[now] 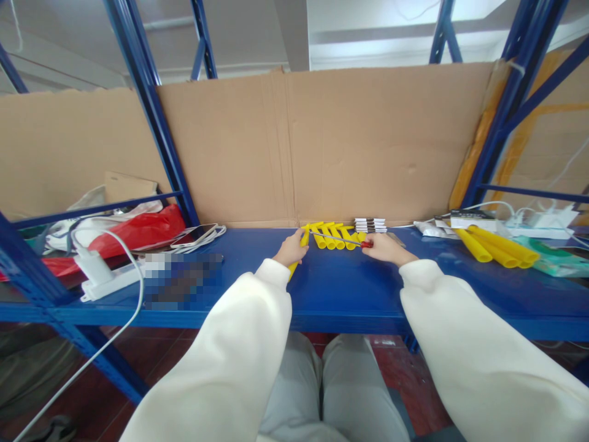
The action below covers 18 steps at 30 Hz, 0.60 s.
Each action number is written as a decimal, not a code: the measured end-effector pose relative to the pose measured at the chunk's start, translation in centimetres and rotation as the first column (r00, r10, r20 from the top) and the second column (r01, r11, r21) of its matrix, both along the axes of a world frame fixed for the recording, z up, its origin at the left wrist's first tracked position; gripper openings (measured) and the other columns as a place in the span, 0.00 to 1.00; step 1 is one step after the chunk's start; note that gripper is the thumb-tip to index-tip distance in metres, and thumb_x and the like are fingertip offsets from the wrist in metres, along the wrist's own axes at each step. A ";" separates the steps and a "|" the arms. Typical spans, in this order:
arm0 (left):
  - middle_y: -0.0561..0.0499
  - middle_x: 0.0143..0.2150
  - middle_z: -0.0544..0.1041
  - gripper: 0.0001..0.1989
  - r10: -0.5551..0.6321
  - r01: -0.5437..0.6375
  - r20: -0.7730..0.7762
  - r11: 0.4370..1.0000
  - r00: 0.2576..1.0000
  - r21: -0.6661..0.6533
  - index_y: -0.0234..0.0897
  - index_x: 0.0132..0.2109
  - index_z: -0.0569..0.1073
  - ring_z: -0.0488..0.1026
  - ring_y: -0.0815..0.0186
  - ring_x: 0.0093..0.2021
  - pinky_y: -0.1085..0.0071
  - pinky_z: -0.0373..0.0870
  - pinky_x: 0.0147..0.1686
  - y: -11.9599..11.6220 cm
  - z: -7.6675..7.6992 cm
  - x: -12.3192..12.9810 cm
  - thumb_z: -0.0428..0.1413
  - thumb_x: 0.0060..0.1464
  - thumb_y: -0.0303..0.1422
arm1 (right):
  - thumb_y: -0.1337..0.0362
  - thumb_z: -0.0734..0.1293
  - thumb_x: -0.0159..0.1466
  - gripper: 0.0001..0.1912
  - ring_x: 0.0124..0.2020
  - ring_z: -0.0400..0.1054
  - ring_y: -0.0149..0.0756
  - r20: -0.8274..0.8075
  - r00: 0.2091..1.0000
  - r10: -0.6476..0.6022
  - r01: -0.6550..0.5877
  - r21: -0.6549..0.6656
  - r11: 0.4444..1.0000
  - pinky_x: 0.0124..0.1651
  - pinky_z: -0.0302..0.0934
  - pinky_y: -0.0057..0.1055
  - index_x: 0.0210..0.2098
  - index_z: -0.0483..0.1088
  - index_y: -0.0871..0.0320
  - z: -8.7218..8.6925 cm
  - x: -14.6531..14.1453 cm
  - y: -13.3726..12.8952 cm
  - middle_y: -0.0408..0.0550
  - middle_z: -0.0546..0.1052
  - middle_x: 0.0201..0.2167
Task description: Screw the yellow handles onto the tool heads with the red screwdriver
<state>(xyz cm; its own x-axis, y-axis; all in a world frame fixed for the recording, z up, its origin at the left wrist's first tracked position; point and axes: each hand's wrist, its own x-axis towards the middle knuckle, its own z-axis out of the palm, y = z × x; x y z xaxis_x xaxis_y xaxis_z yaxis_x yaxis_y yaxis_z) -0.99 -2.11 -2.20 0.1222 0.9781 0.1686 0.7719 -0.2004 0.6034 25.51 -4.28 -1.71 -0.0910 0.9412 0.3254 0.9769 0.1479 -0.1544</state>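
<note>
My left hand (291, 247) is closed around a yellow piece (293, 270) that looks like a thin tube or handle, held upright near the back of the blue shelf. In my right hand (385, 248) is a screwdriver (367, 244) with a red handle. Its long metal shaft points left and reaches the top of the yellow piece. Just behind the shaft lies a row of several yellow tubes (338, 241) with narrow upper ends. A stack of small white boxes or packets with dark edges (369, 224) sits behind my right hand.
Several larger yellow tubes (499, 248) lie at right beside a green plastic packet (561, 258) and white power strip (543, 224). At left are a white charger strip (113, 279), cables, a phone (193, 239) and a red bag (142, 230). Cardboard (368, 141) walls the back.
</note>
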 end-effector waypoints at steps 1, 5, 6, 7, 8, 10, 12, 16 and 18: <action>0.39 0.66 0.72 0.29 -0.002 0.002 -0.001 1.000 1.000 -0.001 0.40 0.69 0.62 0.81 0.68 0.28 0.72 0.77 0.31 0.0 0.0 0.0 0.56 0.63 0.26 | 0.63 0.67 0.59 0.05 0.28 0.70 0.36 0.000 1.000 0.001 -0.001 0.001 1.000 0.31 0.55 0.27 0.26 0.71 0.54 0.0 0.0 0.0 0.46 0.79 0.26; 0.40 0.67 0.72 0.29 0.003 -0.003 -0.014 1.000 1.000 0.005 0.40 0.68 0.62 0.80 0.71 0.26 0.74 0.76 0.31 0.0 0.0 0.0 0.56 0.63 0.26 | 0.63 0.67 0.58 0.05 0.29 0.70 0.36 -0.012 1.000 0.004 -0.004 0.004 1.000 0.31 0.55 0.28 0.26 0.71 0.54 0.1 -0.1 0.0 0.46 0.78 0.26; 0.40 0.67 0.72 0.28 0.006 -0.006 -0.013 1.000 1.000 0.010 0.40 0.68 0.63 0.80 0.71 0.26 0.74 0.76 0.31 0.0 0.0 0.0 0.56 0.63 0.26 | 0.63 0.67 0.58 0.05 0.29 0.70 0.36 -0.015 1.000 0.002 -0.002 0.004 1.000 0.31 0.55 0.28 0.26 0.71 0.54 0.1 -0.1 0.0 0.46 0.78 0.26; 0.40 0.66 0.73 0.28 0.010 -0.010 -0.011 1.000 1.000 0.014 0.40 0.68 0.63 0.80 0.70 0.26 0.74 0.76 0.31 0.0 0.0 0.0 0.56 0.62 0.26 | 0.63 0.67 0.58 0.06 0.29 0.70 0.36 -0.016 1.000 0.001 -0.001 0.005 1.000 0.31 0.55 0.28 0.26 0.71 0.55 0.1 -0.1 0.0 0.46 0.78 0.26; 0.40 0.66 0.73 0.28 0.015 -0.015 -0.009 1.000 1.000 0.014 0.40 0.68 0.63 0.80 0.70 0.26 0.74 0.76 0.31 0.0 -0.1 0.0 0.56 0.62 0.26 | 0.63 0.67 0.59 0.06 0.28 0.70 0.36 -0.017 1.000 0.002 -0.002 0.006 1.000 0.31 0.55 0.28 0.26 0.71 0.55 0.1 -0.1 0.0 0.46 0.78 0.25; 0.40 0.63 0.76 0.28 0.031 -0.031 -0.012 0.999 0.999 0.009 0.40 0.68 0.63 0.80 0.69 0.26 0.73 0.77 0.31 0.1 -0.1 0.0 0.56 0.62 0.26 | 0.63 0.66 0.59 0.06 0.28 0.70 0.36 -0.018 1.000 0.011 -0.011 0.011 1.000 0.31 0.56 0.28 0.26 0.72 0.55 0.0 0.0 0.1 0.46 0.78 0.25; 0.40 0.60 0.78 0.28 0.038 -0.038 -0.029 0.999 0.999 0.003 0.39 0.68 0.63 0.80 0.68 0.26 0.73 0.77 0.32 0.1 0.0 -0.1 0.55 0.63 0.26 | 0.63 0.66 0.58 0.05 0.28 0.69 0.36 -0.023 1.000 0.022 -0.022 0.014 1.000 0.31 0.56 0.28 0.26 0.72 0.55 -0.1 0.2 0.3 0.46 0.78 0.25; 0.40 0.62 0.76 0.27 0.019 -0.019 -0.051 1.000 0.999 0.015 0.38 0.68 0.62 0.80 0.68 0.26 0.73 0.76 0.33 -0.1 0.1 0.0 0.55 0.64 0.26 | 0.64 0.67 0.57 0.04 0.28 0.69 0.36 -0.026 0.999 0.036 -0.035 0.006 0.999 0.31 0.55 0.28 0.27 0.73 0.54 -0.5 0.4 0.7 0.45 0.78 0.25; 0.40 0.62 0.77 0.27 0.020 -0.019 -0.054 1.000 0.998 0.013 0.38 0.68 0.62 0.81 0.68 0.26 0.73 0.76 0.33 -0.2 0.2 0.0 0.55 0.64 0.26 | 0.64 0.67 0.58 0.04 0.28 0.69 0.36 -0.026 0.999 0.044 -0.043 0.012 0.999 0.31 0.55 0.28 0.27 0.73 0.54 -0.5 0.4 0.7 0.45 0.78 0.25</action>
